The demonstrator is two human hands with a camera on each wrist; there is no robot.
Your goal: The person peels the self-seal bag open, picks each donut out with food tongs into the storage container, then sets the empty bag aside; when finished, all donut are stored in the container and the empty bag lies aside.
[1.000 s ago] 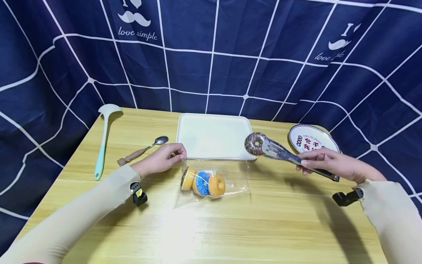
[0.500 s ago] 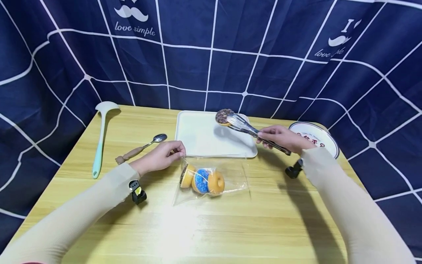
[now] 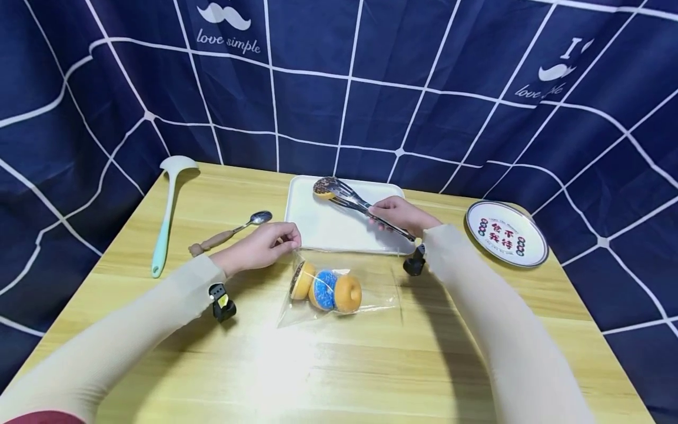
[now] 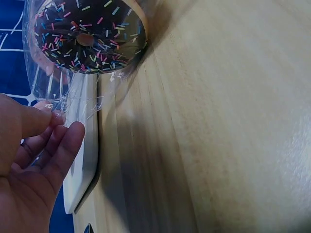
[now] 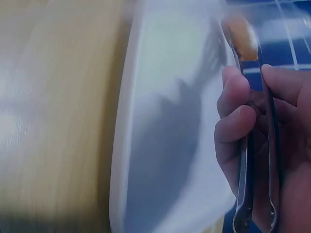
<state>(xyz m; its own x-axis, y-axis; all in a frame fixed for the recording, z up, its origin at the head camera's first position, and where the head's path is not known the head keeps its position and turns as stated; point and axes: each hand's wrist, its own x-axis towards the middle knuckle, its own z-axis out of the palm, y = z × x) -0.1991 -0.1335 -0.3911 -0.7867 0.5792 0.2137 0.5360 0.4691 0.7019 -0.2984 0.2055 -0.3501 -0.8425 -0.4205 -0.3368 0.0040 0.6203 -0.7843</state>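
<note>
I've just swung the R hand (image 3: 394,213) left, fingers curled round the metal tongs (image 3: 356,204). Choc donut (image 3: 323,188) is now at the white tray's (image 3: 323,227) 11 o'clock, so prob. close to set-down; can't tell if touching. L hand (image 3: 263,244) pinches the clear bag (image 3: 378,281), 6 o'clock, w/ 3 donuts (image 3: 324,290).

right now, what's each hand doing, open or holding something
Left hand: pinching the clear bag by its edge.
Right hand: holding metal tongs that grip a donut.
</note>
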